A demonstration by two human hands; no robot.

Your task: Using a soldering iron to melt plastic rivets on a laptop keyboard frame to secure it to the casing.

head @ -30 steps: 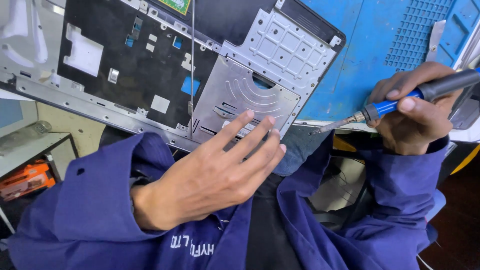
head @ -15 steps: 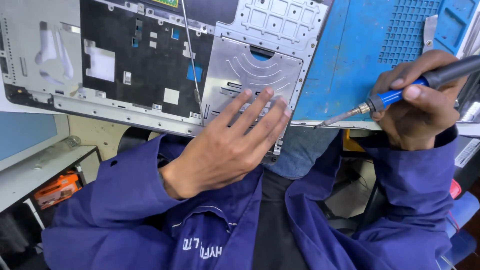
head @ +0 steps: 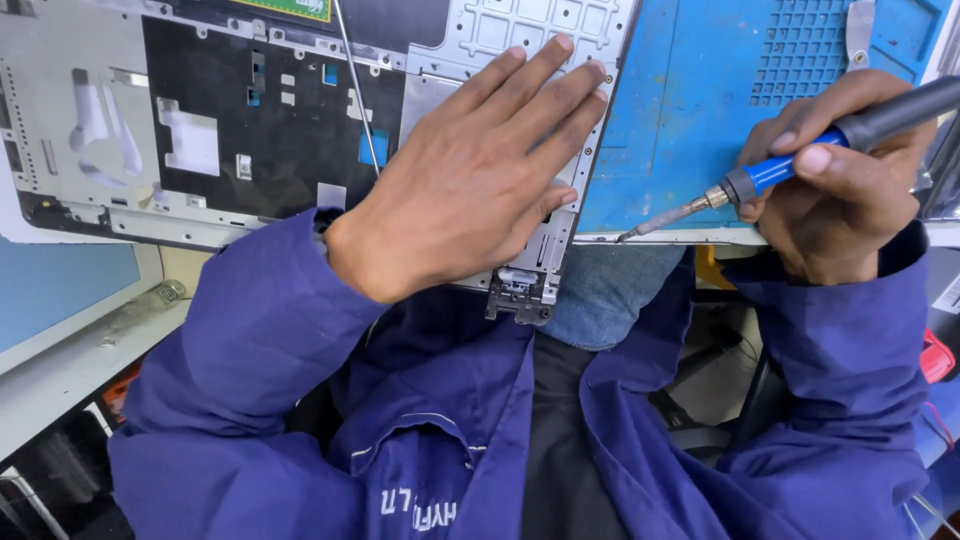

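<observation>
An opened laptop chassis [head: 200, 140], silver frame with a black inner panel, lies upside down across the bench edge. My left hand [head: 480, 170] rests flat on its right part, fingers spread over the metal plate. A hinge bracket [head: 520, 295] hangs off the chassis below my wrist. My right hand [head: 835, 180] grips a soldering iron [head: 780, 170] with a blue and black handle. Its metal tip [head: 630, 235] points left and down, touching the near edge of the blue work mat [head: 690, 110], just right of the chassis.
A thin grey wire [head: 357, 90] runs down over the black panel. A green circuit board [head: 285, 8] shows at the top edge. A light blue surface [head: 60, 295] sits at the lower left. My blue jacket sleeves and lap fill the foreground.
My left hand has slid up onto the chassis plate and flattened there. The right hand with the iron has stayed by the mat edge, the tip lower.
</observation>
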